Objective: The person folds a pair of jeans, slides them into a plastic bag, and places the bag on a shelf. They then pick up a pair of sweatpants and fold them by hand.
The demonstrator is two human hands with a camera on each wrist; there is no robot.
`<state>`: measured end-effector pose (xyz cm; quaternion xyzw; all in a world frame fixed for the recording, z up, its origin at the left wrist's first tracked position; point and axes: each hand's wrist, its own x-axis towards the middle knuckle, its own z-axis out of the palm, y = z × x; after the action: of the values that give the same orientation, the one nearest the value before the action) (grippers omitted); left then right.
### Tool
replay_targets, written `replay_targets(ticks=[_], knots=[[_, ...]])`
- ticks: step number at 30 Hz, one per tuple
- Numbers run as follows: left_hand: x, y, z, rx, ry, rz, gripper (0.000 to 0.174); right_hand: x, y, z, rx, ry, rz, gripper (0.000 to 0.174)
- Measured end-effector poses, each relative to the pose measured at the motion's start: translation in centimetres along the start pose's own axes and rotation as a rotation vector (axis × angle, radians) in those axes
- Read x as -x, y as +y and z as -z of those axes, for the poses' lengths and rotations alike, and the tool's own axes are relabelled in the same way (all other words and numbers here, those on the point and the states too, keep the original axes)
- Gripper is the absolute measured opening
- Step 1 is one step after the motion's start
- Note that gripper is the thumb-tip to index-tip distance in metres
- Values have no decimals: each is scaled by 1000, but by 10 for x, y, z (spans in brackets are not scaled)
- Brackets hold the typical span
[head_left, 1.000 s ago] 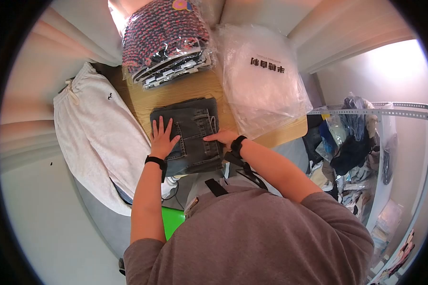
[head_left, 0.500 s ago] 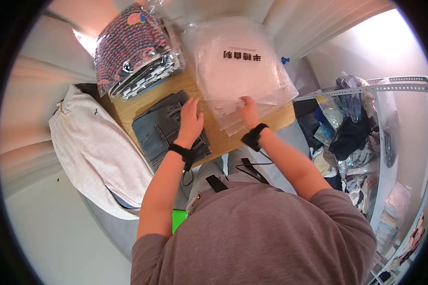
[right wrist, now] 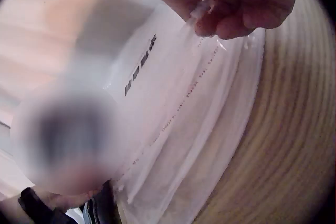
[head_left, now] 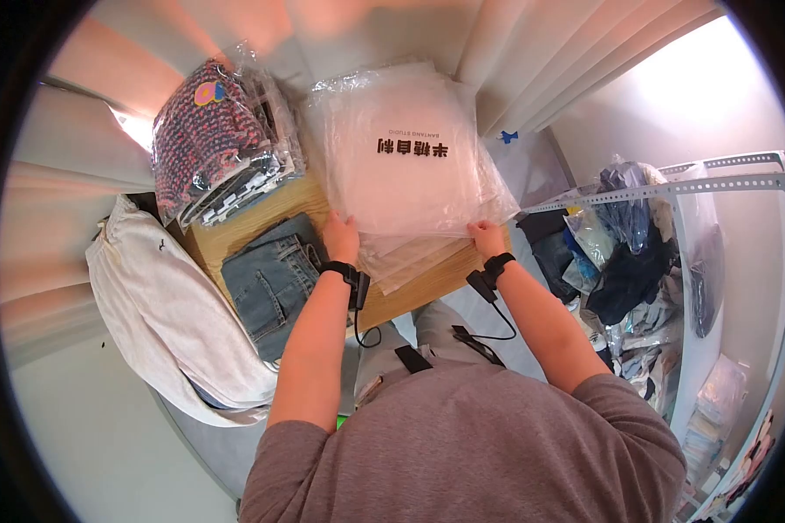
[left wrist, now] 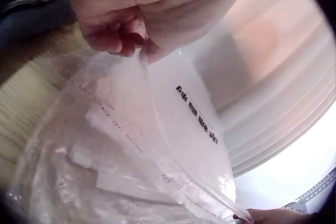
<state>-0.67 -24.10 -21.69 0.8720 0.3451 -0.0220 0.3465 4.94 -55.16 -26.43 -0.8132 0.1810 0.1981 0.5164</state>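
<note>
A frosted plastic bag (head_left: pixel 392 187) printed with dark characters lies on top of a pile of similar bags. My left hand (head_left: pixel 341 237) pinches its near left corner, and in the left wrist view the curled fingers (left wrist: pixel 113 40) grip the bag's edge. The near right corner is pinched by my right hand (head_left: pixel 488 238); a crumpled bit of plastic (right wrist: pixel 202 8) shows between thumb and fingers in the right wrist view. The bag's near edge stretches between both hands. Left of my left hand, folded grey-blue jeans (head_left: pixel 266 283) lie on the wooden table (head_left: pixel 410 301).
Bagged knitwear (head_left: pixel 205 131) stands at the table's back left. Light sweatpants (head_left: pixel 166 305) lie along the left side. On the right is a metal rack (head_left: pixel 663 190) with clothes (head_left: pixel 628 279) beside and under it. A curtain (head_left: pixel 549 44) hangs behind the table.
Both hands have left the folded jeans and moved right to the bag pile. They now hold the top bag's near corners. The head view has shifted, so the table sits further left.
</note>
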Motion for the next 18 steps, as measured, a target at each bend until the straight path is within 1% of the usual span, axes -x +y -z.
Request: replay_targets(ticks=[1,2,3,5,6,8,9,11,12,14,15,17,18], knots=[[-1,-1,-3,94,35,-77,41,5,-6,3,-134,-69,-9,23],[-2,-2,-6,187,73,-155,41,9,-12,8,-134,-78,-7,23],[4,9,1,184,84,-152,41,14,-21,13,-173,-57,17,18],[25,41,21,453,155,-337,30,22,-40,22,-217,-49,50,15],[30,41,25,448,169,-335,30,25,-47,27,-276,-35,73,15],[43,37,34,330,184,-561,21,33,-61,39,-340,-28,138,15],[54,36,40,325,197,-559,21,35,-66,44,-342,-41,144,15],[77,31,50,294,220,-621,16,39,-70,51,-348,-89,132,17],[87,27,53,289,229,-622,16,40,-71,50,-337,-81,124,18],[104,14,56,251,54,-555,17,41,-67,48,-306,-89,129,18],[107,7,55,250,57,-551,17,41,-63,46,-269,-92,129,19],[110,-16,45,349,-173,-342,19,39,-55,43,-245,-97,94,20],[108,-36,36,345,-290,-182,27,36,-49,42,-222,-96,59,20]])
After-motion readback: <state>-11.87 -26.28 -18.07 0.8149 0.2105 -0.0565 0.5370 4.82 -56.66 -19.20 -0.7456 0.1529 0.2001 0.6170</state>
